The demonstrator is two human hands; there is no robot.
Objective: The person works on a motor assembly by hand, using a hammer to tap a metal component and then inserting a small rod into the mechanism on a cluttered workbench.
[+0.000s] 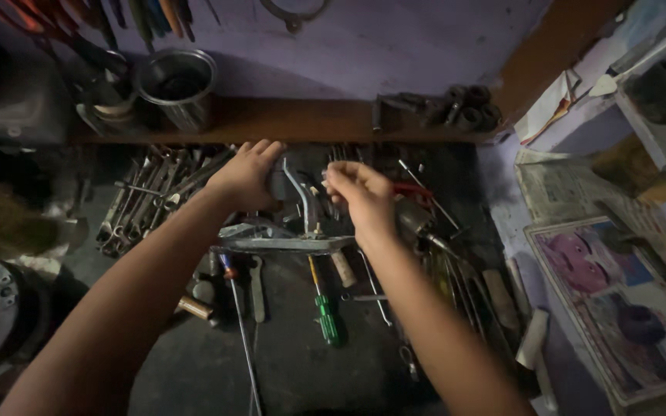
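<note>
- Steel, dull and round: one metal cup (176, 83) stands on the brown wooden shelf (294, 121) along the far edge of the surface (294, 362); what it holds is too dark to tell.
- Beside it, toward the far left corner, a second darker pot (105, 96) has long tool handles sticking out of it; their number is unclear.
- The left hand (247, 174) lies fingers spread over a small dark block (277, 185) near the far edge, pressing it rather than closing round it.
- The right hand (360, 194) is curled, its fingertips pinched on something small that cannot be made out, just beside a bent silver metal rod (299, 196).
- That rod rises from a flat grey metal bar (287, 244) lying across the middle of the surface, between the two hands.
- A heap of grey spanners (148, 192) fills the left side, too tangled to count.
- One green-handled screwdriver (324, 308) lies toward the near edge, and one red-and-blue-tipped screwdriver (234, 300) to its left.
</note>
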